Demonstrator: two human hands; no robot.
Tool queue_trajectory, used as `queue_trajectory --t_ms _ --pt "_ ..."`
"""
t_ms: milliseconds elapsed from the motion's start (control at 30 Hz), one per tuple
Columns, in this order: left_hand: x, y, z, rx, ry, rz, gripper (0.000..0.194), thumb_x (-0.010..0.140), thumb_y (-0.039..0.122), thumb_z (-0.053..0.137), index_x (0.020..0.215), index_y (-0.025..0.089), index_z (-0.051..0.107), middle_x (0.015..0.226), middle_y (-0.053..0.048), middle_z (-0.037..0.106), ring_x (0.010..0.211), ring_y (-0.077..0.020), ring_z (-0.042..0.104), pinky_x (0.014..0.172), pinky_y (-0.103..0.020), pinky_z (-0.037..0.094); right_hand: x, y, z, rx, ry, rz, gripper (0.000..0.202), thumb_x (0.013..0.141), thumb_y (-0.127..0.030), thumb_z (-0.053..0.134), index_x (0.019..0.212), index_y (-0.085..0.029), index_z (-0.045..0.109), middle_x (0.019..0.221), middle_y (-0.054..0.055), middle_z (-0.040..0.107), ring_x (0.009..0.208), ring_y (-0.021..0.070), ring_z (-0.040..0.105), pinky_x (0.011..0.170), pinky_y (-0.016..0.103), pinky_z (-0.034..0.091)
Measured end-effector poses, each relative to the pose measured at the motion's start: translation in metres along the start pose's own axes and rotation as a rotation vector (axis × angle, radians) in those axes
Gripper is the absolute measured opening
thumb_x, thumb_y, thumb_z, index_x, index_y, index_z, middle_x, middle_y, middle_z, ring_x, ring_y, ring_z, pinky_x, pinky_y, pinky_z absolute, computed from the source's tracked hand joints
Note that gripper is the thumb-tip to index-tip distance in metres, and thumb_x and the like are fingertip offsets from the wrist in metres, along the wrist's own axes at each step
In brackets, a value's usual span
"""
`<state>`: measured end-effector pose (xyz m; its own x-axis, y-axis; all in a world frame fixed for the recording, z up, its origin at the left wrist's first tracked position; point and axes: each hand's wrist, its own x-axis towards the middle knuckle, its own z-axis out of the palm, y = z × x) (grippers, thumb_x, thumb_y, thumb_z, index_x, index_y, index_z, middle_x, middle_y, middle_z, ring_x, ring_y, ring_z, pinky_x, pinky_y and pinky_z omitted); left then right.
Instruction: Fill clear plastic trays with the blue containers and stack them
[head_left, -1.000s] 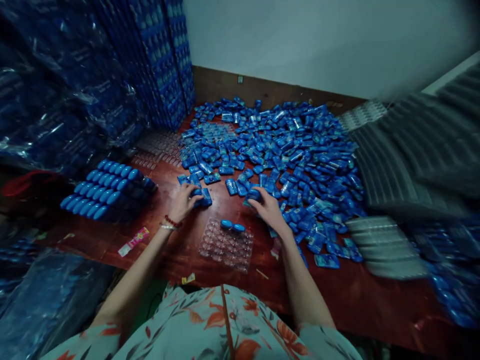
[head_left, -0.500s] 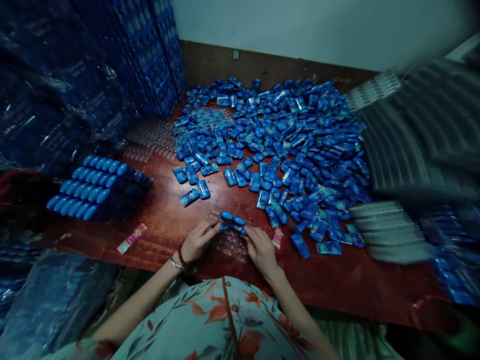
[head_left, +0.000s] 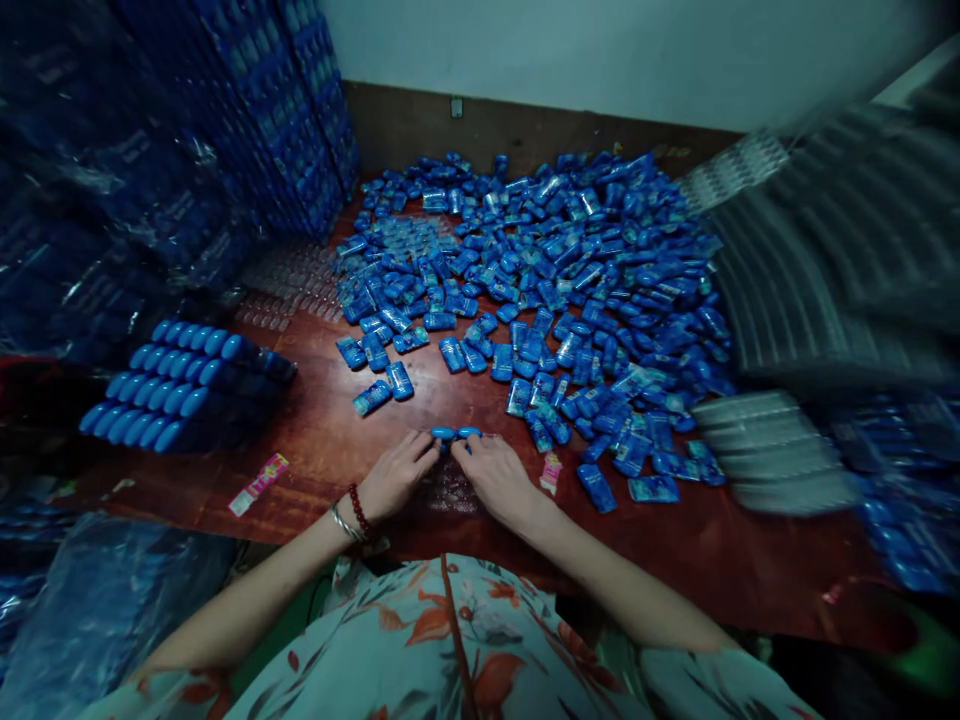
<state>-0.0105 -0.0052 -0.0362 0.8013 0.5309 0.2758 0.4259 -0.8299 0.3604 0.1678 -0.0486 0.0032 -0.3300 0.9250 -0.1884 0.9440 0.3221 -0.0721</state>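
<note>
Two small blue plastic cases [head_left: 442, 433] stand side by side between my hands, their rounded blue ends facing up. My left hand [head_left: 399, 470] is closed, thumb and fingers on the left case. Around the right case curls my right hand [head_left: 496, 478], also closed, its fingers over the near side. Both fingertips hide most of the cases. Below them a clear moulded plastic tray [head_left: 448, 497] lies on the reddish wooden table [head_left: 315, 430]; whether the cases sit in it cannot be made out.
A heap of wrapped blue cases [head_left: 555, 250] covers the table's far side. Rows of cases [head_left: 176, 385] stand at left, near a pink strip [head_left: 259, 485]. Another pink piece [head_left: 551, 472] lies right of my hands. Clear trays [head_left: 776, 450] are stacked at right; wrapped stacks [head_left: 247, 120] rise behind left.
My right hand has moved left and over the cases, and its fingers now cover more of them. Both hands have come closer together. The whole view has shifted slightly.
</note>
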Motion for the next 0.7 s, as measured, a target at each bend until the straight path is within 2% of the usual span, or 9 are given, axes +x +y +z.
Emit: queue_trajectory --t_ms 133,233,367,400,467,533,567,667,700 --pt "0.014 -0.002 -0.002 0.073 -0.137 0.067 0.020 0.091 0.015 0.037 0.096 0.015 0.057 0.099 -0.010 0.058 0.092 -0.0202 0.052 0.080 -0.036 0.050 0.005 0.000 0.010 0.025 0.070 0.039 0.023 0.088 -0.010 0.040 0.103 -0.018 0.056 0.092 0.011 0.061 0.081 0.0215 0.060 0.074 0.034 0.044" --pt "0.018 -0.010 0.000 0.080 -0.121 0.059 0.023 0.091 0.014 0.038 0.104 0.015 0.057 0.103 -0.011 0.058 0.095 -0.0203 0.053 0.082 -0.036 0.049 0.001 0.003 0.022 0.030 0.168 0.080 0.026 0.090 -0.014 0.040 0.111 -0.018 0.054 0.095 0.010 0.061 0.082 0.0203 0.060 0.074 0.033 0.044" --pt "0.008 -0.028 0.005 0.011 0.115 0.020 0.030 0.090 0.018 0.042 0.118 0.020 0.053 0.111 -0.011 0.057 0.102 -0.0207 0.052 0.088 -0.038 0.045 -0.010 0.012 0.033 0.133 0.398 0.152 0.032 0.094 -0.030 0.041 0.121 -0.019 0.051 0.094 0.008 0.063 0.083 0.0189 0.060 0.071 0.029 0.043" --pt "0.004 -0.035 0.005 0.001 0.208 -0.052 0.030 0.090 0.019 0.042 0.118 0.021 0.053 0.111 -0.010 0.057 0.102 -0.0206 0.052 0.087 -0.038 0.045 -0.010 0.015 0.032 0.179 0.449 0.175 0.032 0.094 -0.031 0.039 0.120 -0.018 0.053 0.093 0.008 0.063 0.082 0.0182 0.060 0.072 0.028 0.043" --pt "-0.001 -0.051 0.004 0.022 0.390 -0.301 0.028 0.090 0.023 0.043 0.116 0.020 0.054 0.107 -0.010 0.057 0.099 -0.0210 0.053 0.085 -0.038 0.045 0.001 0.021 0.022 0.268 0.495 0.215 0.030 0.096 -0.030 0.035 0.111 -0.019 0.059 0.093 0.008 0.064 0.084 0.0167 0.060 0.074 0.026 0.043" --pt "0.000 -0.070 -0.001 0.087 0.436 -0.569 0.029 0.088 0.030 0.048 0.113 0.017 0.055 0.103 -0.012 0.057 0.096 -0.0235 0.054 0.082 -0.038 0.045 0.029 0.026 0.004 0.311 0.443 0.223 0.031 0.096 -0.029 0.033 0.102 -0.019 0.062 0.096 0.009 0.064 0.091 0.0176 0.059 0.079 0.027 0.043" --pt "0.002 -0.079 -0.005 0.112 0.377 -0.662 0.031 0.085 0.034 0.053 0.110 0.015 0.056 0.101 -0.012 0.058 0.094 -0.0250 0.055 0.080 -0.039 0.045 0.048 0.027 -0.007 0.304 0.375 0.207 0.031 0.096 -0.031 0.034 0.102 -0.019 0.062 0.099 0.009 0.064 0.096 0.0195 0.058 0.082 0.028 0.043" --pt "0.014 -0.097 -0.018 0.106 0.031 -0.778 0.030 0.077 0.035 0.062 0.099 0.015 0.057 0.095 -0.012 0.061 0.089 -0.0269 0.058 0.074 -0.035 0.046 0.112 0.020 -0.035 0.257 0.015 0.122 0.036 0.091 -0.042 0.043 0.108 -0.014 0.059 0.108 0.016 0.063 0.104 0.0263 0.057 0.084 0.035 0.043" --pt "0.017 -0.099 -0.022 0.094 -0.057 -0.797 0.028 0.076 0.033 0.063 0.096 0.015 0.057 0.092 -0.012 0.062 0.087 -0.0271 0.060 0.071 -0.034 0.046 0.132 0.015 -0.041 0.263 -0.046 0.088 0.038 0.087 -0.045 0.050 0.107 -0.014 0.060 0.107 0.016 0.064 0.102 0.0267 0.059 0.082 0.035 0.045"
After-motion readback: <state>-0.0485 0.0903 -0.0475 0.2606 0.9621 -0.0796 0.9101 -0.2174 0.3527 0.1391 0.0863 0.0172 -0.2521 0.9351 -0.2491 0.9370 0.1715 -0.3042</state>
